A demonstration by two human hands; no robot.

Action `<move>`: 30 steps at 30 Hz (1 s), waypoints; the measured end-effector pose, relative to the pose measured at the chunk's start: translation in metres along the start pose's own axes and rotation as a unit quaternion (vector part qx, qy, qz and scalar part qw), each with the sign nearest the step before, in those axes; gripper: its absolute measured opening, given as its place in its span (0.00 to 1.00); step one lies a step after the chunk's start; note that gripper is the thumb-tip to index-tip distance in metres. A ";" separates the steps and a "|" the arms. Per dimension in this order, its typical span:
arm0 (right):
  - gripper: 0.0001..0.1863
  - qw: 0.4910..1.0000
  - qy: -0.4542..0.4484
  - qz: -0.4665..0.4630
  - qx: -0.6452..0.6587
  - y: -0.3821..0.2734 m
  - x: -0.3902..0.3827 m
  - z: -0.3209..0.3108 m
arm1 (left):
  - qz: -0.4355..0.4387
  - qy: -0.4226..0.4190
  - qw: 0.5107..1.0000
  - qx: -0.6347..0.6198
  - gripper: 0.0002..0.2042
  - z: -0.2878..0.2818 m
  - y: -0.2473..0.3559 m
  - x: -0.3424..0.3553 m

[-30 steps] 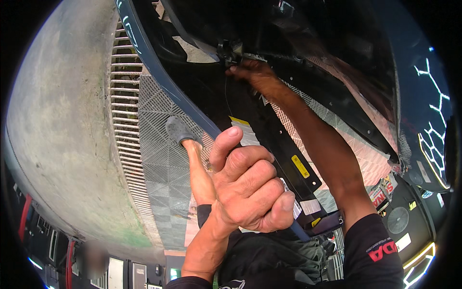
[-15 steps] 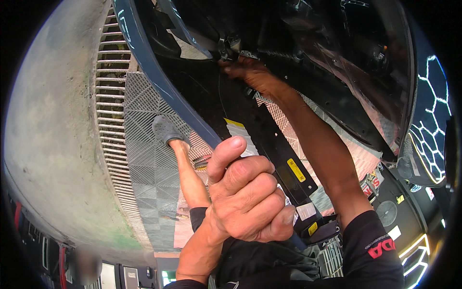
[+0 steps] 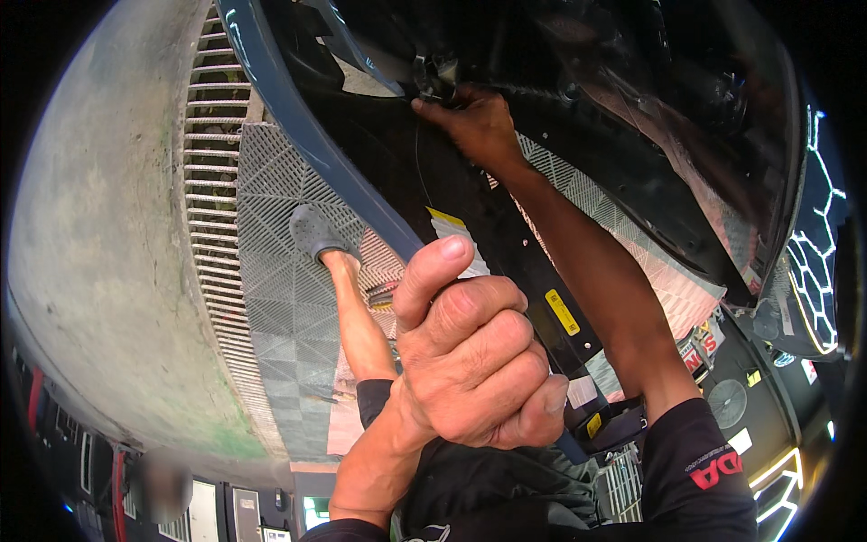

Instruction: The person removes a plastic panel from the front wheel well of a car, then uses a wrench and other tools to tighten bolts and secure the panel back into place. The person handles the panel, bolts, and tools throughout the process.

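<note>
Tiles [image 3: 271,181] lie below the blue panel [image 3: 348,188], left hand [image 3: 479,352] gripping it, right hand [image 3: 483,126] at a fitting [image 3: 437,78], hold unclear.

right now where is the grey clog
In the head view, the grey clog is left of centre, on the grey floor tiles between the ribbed grate and the blue panel, up and left of the left hand.

Concrete [image 3: 117,235]: bare, grey, green-stained, stretching along your left.
Grating [image 3: 217,208]: pale bars edging the concrete beside you.
Floor tiles [image 3: 293,361]: ribbed, grey and pinkish, beneath you.
Light strips [image 3: 775,474]: bright white, glowing to your right.
</note>
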State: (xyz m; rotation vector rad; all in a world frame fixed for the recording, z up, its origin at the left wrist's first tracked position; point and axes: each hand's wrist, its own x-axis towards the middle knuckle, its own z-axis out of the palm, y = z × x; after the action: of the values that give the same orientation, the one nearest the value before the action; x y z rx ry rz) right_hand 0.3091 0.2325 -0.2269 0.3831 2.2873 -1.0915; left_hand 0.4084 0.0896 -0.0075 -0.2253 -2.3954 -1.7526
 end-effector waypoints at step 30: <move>0.34 0.970 0.129 -0.121 -0.167 -0.008 0.004 0.001 | 0.002 -0.001 1.000 -0.024 0.10 -0.011 -0.002 -0.002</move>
State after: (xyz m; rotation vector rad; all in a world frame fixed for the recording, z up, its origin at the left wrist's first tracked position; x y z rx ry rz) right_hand 0.3020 0.2269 -0.2245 0.1166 2.7501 -0.7759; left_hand 0.4106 0.0783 -0.0062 -0.2378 -2.3545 -1.8116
